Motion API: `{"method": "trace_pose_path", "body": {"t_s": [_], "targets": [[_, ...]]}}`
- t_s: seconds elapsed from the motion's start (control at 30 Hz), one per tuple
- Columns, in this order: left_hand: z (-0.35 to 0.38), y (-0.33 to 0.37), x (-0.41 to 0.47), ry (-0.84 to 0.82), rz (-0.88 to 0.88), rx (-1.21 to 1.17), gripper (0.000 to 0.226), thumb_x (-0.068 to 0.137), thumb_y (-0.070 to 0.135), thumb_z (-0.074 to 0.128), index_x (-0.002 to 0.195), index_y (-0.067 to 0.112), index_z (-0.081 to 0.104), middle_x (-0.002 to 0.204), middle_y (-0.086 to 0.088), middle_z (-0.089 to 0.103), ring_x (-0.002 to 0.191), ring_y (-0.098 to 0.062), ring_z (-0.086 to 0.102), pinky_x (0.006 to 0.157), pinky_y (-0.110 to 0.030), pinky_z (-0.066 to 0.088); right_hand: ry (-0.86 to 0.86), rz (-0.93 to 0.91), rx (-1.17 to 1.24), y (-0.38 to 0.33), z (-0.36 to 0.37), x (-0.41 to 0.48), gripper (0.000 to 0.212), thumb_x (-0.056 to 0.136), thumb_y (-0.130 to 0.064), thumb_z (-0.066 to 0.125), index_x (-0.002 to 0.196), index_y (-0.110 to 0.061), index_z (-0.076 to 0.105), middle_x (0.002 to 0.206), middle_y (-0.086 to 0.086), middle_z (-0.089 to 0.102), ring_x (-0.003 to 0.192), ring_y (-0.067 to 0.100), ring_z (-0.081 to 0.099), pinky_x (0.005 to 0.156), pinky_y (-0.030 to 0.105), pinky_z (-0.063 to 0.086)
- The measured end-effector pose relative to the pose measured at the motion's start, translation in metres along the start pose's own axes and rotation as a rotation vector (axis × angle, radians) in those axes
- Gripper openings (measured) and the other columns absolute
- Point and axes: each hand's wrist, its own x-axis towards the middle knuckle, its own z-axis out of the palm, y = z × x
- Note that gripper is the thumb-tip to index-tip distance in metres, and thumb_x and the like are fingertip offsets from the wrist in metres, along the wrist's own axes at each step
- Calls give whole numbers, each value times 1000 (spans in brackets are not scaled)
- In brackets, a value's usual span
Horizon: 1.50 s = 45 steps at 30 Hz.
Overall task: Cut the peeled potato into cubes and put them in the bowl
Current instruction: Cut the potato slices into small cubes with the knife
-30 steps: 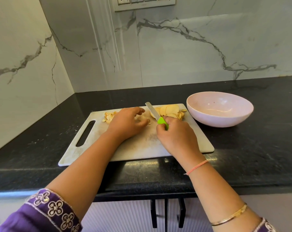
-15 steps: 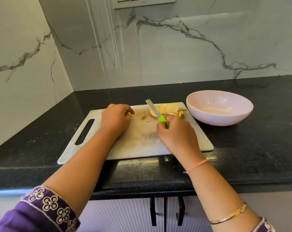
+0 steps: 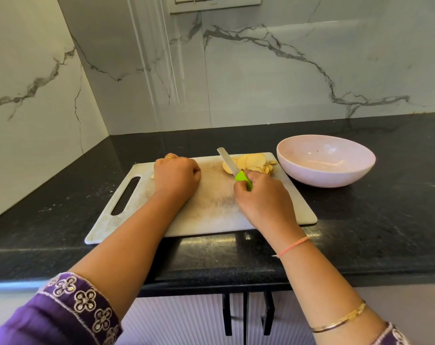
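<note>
Black speckled stone countertop (image 3: 361, 220) in a corner of white, grey-veined marble wall (image 3: 261, 83), with potato cutting under way.
On the white rectangular plastic cutting board (image 3: 211, 210), slotted for a handle at its left end, the right hand (image 3: 263, 197) grips the green handle of a small steel-bladed knife (image 3: 227, 159), whose blade lies against a fanned heap of pale yellow peeled potato slices (image 3: 255, 160) at the far right corner. The left hand (image 3: 176, 175) sits curled at the far left of the board; it hides whatever is beneath, so I cannot tell whether it holds anything, though one small potato bit (image 3: 152, 176) peeps out beside it. A round pale pink bowl (image 3: 323, 175) stands just right of the board.
</note>
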Motion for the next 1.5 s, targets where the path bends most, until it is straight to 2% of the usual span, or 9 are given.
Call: {"method": "trace_pose_path", "body": {"t_s": [0.1,0.33,0.47,0.6,0.83,0.97,1.27,1.37,1.5], "targets": [[-1,-13,0,41,-79,-72,21,93,24,51,103,23,69,95,3,71,108,-23,52,90,-35,33,-3,9,6,2,1,0,24,94,-27,44,96,-16,65,62,-6,48,60,18,47,50,26,30],[-11,-9,-1,-2,-132,-44,31,97,39,46,103,18,68,104,-1,67,119,-24,46,93,-38,34,2,10,49,0,-1,0,25,94,-26,45,101,-14,66,70,0,59,60,19,50,50,27,32],[-10,-5,-2,22,-105,-77,23,97,28,50,111,20,66,122,0,61,120,-27,45,95,-37,34,24,43,120,2,-3,-1,25,93,-25,45,81,-11,62,56,-3,46,54,16,41,48,27,25],[-16,11,2,52,-45,-179,23,98,31,48,107,18,65,103,-1,69,99,-24,60,85,-37,44,55,77,165,3,-4,0,25,93,-21,46,77,-7,59,55,0,43,54,17,40,48,28,24],[-15,48,17,-335,23,-344,55,93,20,58,143,19,37,144,-3,46,130,-22,45,103,-33,39,74,90,194,0,-1,2,24,93,-22,45,84,-8,64,59,4,48,57,18,42,48,29,27],[-4,55,19,-436,26,-495,60,86,27,65,139,13,41,134,-7,54,117,-23,53,93,-31,44,71,81,181,1,-1,0,25,93,-22,45,82,-9,62,58,2,47,57,19,42,47,28,27],[6,49,22,-211,22,-592,63,76,27,77,131,18,49,127,-3,52,104,-17,58,89,-28,49,65,65,145,4,-1,4,25,94,-23,43,82,-9,60,59,3,46,58,18,42,49,29,29],[7,45,21,-223,-11,-631,61,75,27,79,127,19,48,120,1,56,100,-16,59,86,-33,53,61,69,153,3,-1,3,24,94,-23,44,96,-10,64,67,6,55,61,21,47,52,32,34],[6,46,19,-212,-40,-641,62,77,28,77,128,18,43,108,4,54,90,-12,56,69,-17,47,62,82,162,6,-1,4,25,94,-23,44,72,-16,55,57,-1,42,56,16,39,49,27,27]]}}
